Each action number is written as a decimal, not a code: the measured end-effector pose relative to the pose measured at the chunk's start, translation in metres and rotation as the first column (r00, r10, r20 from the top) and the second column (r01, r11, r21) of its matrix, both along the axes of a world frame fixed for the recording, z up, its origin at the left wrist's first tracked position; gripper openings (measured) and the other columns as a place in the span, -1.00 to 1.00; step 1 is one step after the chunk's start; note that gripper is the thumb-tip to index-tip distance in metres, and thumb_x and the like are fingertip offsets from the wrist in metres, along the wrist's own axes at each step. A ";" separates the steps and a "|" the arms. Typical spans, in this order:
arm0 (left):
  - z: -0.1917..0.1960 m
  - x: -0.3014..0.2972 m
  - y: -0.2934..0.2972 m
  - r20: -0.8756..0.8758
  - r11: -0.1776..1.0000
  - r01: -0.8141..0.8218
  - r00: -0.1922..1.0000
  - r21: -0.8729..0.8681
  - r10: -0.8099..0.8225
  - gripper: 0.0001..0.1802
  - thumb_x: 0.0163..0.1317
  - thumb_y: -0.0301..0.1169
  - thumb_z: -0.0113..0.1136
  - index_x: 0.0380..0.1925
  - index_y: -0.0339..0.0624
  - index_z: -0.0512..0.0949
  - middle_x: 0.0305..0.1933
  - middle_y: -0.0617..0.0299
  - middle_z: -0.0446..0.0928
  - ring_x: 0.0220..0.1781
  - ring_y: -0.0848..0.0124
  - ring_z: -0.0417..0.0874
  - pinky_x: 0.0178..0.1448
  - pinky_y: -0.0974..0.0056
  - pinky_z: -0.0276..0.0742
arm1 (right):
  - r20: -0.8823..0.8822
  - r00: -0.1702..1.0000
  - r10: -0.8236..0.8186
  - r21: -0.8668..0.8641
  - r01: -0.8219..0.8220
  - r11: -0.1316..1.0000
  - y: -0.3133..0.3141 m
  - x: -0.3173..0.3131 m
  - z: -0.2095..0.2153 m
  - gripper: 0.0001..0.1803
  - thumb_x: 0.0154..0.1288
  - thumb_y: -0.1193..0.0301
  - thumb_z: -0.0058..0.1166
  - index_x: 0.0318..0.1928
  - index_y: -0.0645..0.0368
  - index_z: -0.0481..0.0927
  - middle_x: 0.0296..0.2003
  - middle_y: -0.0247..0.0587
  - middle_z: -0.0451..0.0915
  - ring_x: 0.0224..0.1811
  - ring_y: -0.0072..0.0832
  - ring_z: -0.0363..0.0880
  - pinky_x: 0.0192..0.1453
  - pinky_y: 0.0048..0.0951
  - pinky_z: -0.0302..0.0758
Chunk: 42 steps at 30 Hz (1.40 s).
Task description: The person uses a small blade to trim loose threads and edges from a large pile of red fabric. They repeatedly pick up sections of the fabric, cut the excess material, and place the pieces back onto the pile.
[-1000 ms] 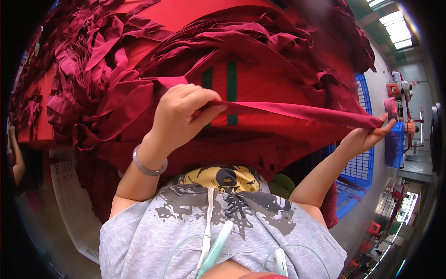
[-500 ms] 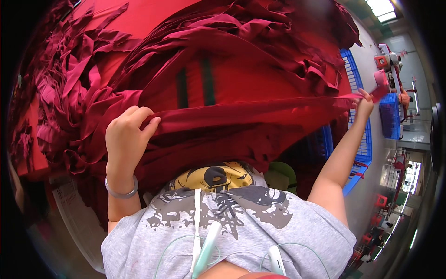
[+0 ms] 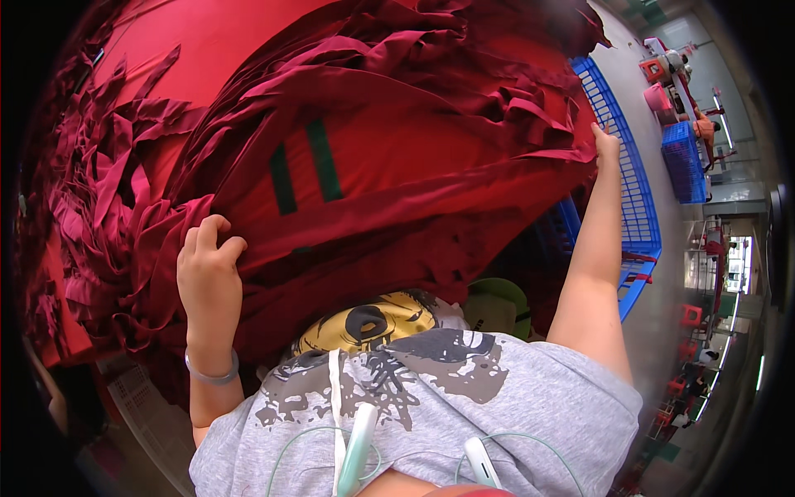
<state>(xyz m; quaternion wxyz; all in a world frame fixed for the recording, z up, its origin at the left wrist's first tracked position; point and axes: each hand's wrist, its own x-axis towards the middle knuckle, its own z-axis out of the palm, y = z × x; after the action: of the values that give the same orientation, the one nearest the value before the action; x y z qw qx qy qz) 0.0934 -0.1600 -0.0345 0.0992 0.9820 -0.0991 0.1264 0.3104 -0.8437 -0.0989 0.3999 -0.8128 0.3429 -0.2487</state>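
A long dark red fabric strip (image 3: 397,204) stretches across the near side of a heaped pile of the same cloth. At its left end my left hand (image 3: 209,269) has curled fingers, with thumb and forefinger at the cloth; the grip itself is partly hidden. My right arm reaches far out to the right. There my right hand (image 3: 607,151) is closed on the strip's other end, beside gathered folds at the pile's edge. Loose crumpled strips (image 3: 108,207) lie in a tangle to the left of my left hand.
A blue plastic basket (image 3: 636,211) stands just beyond my right hand. Flat bright red cloth (image 3: 199,41) with two dark green bars (image 3: 324,161) shows under the pile. A white crate (image 3: 149,414) is low at the left, a green cap-like item (image 3: 499,302) by my lap.
The strip, taut and raised before, now lies lower against the pile. My right hand has moved left and away from me; my left hand has shifted slightly left.
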 end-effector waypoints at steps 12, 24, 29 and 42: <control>-0.031 0.003 -0.011 0.051 0.994 0.045 0.998 -0.104 -0.040 -0.73 0.20 -0.31 0.22 -0.13 -0.18 0.58 -0.07 0.18 0.49 -0.04 0.21 0.49 0.05 0.13 0.37 | -0.209 0.957 0.203 -0.164 -0.239 0.957 -0.010 -0.011 0.026 -0.55 0.04 0.52 0.00 0.02 0.17 0.62 -0.51 -0.33 0.56 -0.50 -0.58 0.50 -0.46 -0.53 0.36; -0.031 0.007 -0.004 -0.008 0.777 -0.032 0.999 -0.629 0.034 -0.92 0.19 -0.54 0.19 -0.30 -0.29 0.55 -0.32 0.14 0.57 -0.27 0.25 0.59 -0.12 0.25 0.47 | -0.499 0.737 0.457 0.065 -0.494 0.867 0.003 -0.126 0.123 -0.67 0.20 0.47 0.07 0.02 0.11 0.58 -0.44 -0.45 0.55 -0.60 -0.79 0.28 -0.62 -0.72 0.14; -0.027 0.006 0.005 -0.122 0.649 -0.109 0.992 -0.753 0.024 -0.87 0.23 -0.49 0.23 -0.39 -0.36 0.54 -0.46 0.24 0.53 -0.39 0.54 0.49 -0.25 0.43 0.40 | 0.014 0.854 0.519 0.493 -0.458 0.740 -0.011 -0.160 0.134 -0.89 0.23 0.36 0.09 -0.31 0.12 0.56 -0.39 -0.45 0.59 -0.57 -0.71 0.38 -0.64 -0.68 0.12; -0.028 0.020 -0.037 0.047 0.996 -0.072 0.996 -0.049 0.075 -0.79 0.16 -0.27 0.26 -0.31 -0.15 0.57 -0.29 0.20 0.53 -0.15 0.26 0.53 0.02 0.13 0.35 | 0.286 0.934 -0.214 0.930 -0.217 0.298 -0.034 -0.032 0.026 -0.72 0.41 0.36 -0.14 -0.09 0.27 0.57 -0.18 -0.03 0.63 -0.30 -0.28 0.60 -0.40 -0.44 0.53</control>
<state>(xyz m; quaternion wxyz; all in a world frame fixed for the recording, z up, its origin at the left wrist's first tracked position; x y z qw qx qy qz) 0.1132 -0.1971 -0.0621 0.1149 0.9790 -0.0623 0.1563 0.2786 -0.8780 -0.0730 0.8580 -0.3561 0.3430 -0.1392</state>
